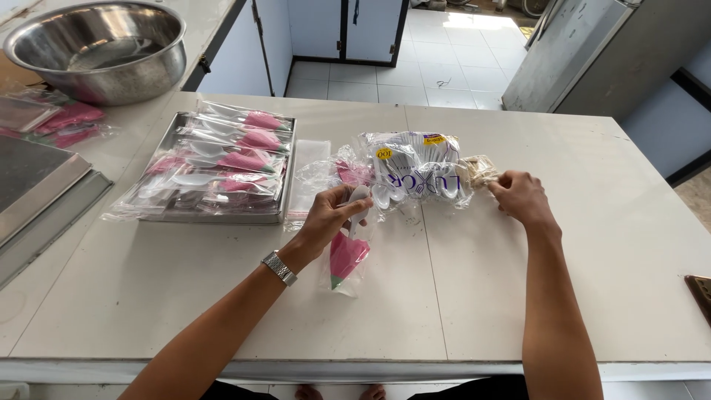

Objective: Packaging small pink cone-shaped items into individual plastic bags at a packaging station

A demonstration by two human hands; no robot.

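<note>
My left hand (331, 216) holds a small clear plastic sleeve (346, 255) with a pink folded napkin and a white plastic spoon (359, 201) sticking out of its top. My right hand (522, 196) reaches to the right end of a clear bag of white plastic spoons (415, 174) and pinches at a small bundle of pale sticks (478, 172) lying there. A few empty clear sleeves (309, 174) lie flat between the bag and a metal tray. Both hands rest low over the white table (518, 296).
A metal tray (285, 185) at the left holds several filled sleeves (222, 163) with pink napkins and spoons. A large steel bowl (100, 48) stands at the back left, with more pink packets (67, 122) below it. A dark object (700, 292) pokes in at the right edge.
</note>
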